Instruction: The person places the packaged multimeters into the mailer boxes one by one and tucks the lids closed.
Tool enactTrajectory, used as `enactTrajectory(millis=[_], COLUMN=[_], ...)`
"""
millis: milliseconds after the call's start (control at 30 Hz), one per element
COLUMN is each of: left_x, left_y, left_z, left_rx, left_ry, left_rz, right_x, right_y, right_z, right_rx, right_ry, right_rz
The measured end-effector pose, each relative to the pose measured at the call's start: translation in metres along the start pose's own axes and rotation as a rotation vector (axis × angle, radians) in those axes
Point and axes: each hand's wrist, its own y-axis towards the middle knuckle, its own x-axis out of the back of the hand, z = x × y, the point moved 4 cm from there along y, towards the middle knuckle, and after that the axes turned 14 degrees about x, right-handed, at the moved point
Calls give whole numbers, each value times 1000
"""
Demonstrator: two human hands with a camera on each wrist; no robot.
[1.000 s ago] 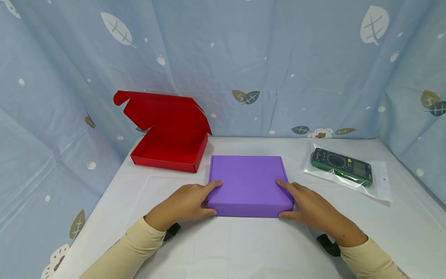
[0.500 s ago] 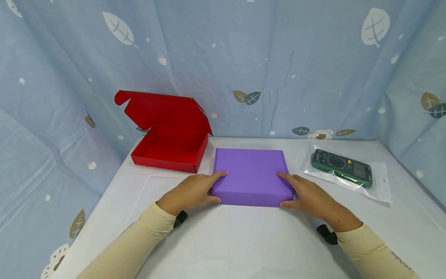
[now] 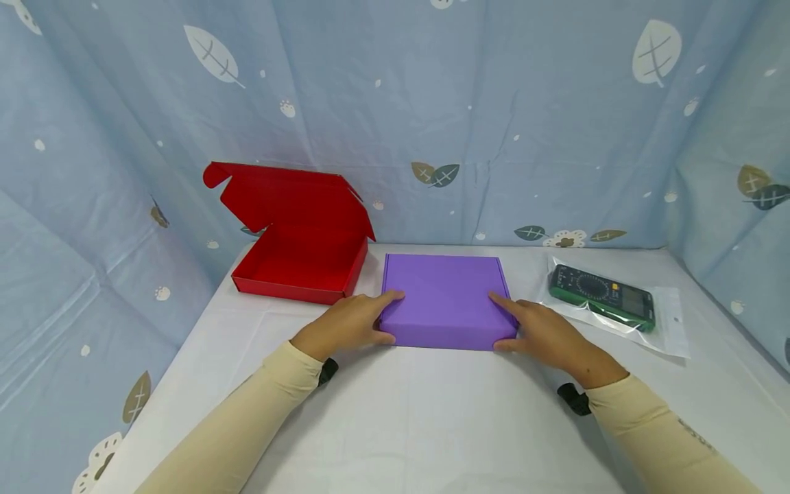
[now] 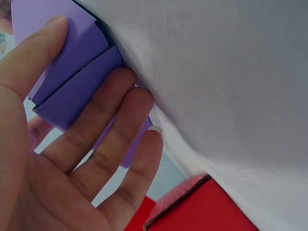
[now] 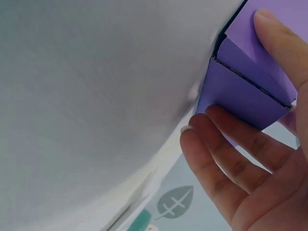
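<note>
A closed purple cardboard box (image 3: 446, 295) lies flat on the white table, between both hands. My left hand (image 3: 349, 322) grips its near left corner, index finger on the lid and thumb at the front face. At the near right corner, my right hand (image 3: 546, 337) holds it in a mirrored way. In the left wrist view, the thumb presses the front of the purple box (image 4: 82, 91) while other fingers lie along its side. The right wrist view shows the same box (image 5: 245, 94) with fingertips against its side wall.
Behind my left hand stands an open red cardboard box (image 3: 302, 257), lid raised. A green and black multimeter (image 3: 601, 296) lies in a clear plastic bag (image 3: 669, 321) at the right. A blue leaf-patterned curtain (image 3: 444, 103) encloses the table (image 3: 444, 425).
Both hands have moved the purple box away from me, toward the back of the table, and slightly nearer the red box's depth. The red box and bagged multimeter have stayed put.
</note>
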Motion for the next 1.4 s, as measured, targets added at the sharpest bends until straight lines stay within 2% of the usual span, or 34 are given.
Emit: enactTrajectory(millis=[367,1033,1400], left_x=[1,7,8], left_y=[18,42,52], left_z=[2,1,0], left_rx=[23,16,51], left_ry=[9,22,54], left_rz=[8,22,2], right_x=[1,0,2], right_y=[10,29,38], right_z=[-12,-29,-35], right_rx=[24,-51,-87], right_ry=[36,61,91], right_rz=[-7,51,72])
